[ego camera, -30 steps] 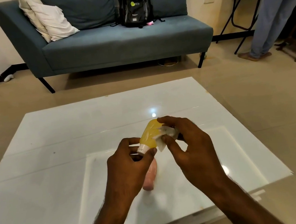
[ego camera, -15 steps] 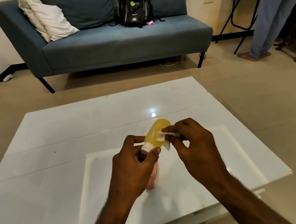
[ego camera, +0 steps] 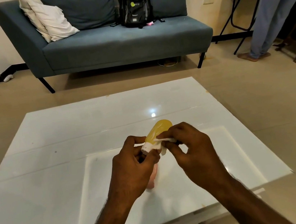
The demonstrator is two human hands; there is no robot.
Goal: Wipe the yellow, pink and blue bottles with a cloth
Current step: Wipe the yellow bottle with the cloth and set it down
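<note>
The yellow bottle [ego camera: 159, 132] is held tilted above the table, its rounded base pointing away and its white cap toward me. My left hand [ego camera: 132, 168] grips it by the cap end. My right hand [ego camera: 193, 151] pinches a small white cloth [ego camera: 163, 143] against the bottle's side near the cap. A pink bottle [ego camera: 153, 179] lies on the table under my left hand, mostly hidden by it. No blue bottle is visible.
The glossy white table [ego camera: 56, 161] fills the lower view, with its right edge close to my right arm. Behind it stands a blue sofa [ego camera: 115, 44] with a black backpack [ego camera: 134, 4]. A person [ego camera: 271, 11] stands at the far right by a stool.
The cloth in my right hand has slid from the bottle's body down toward the cap. The bottle has tilted slightly, showing more of its yellow base.
</note>
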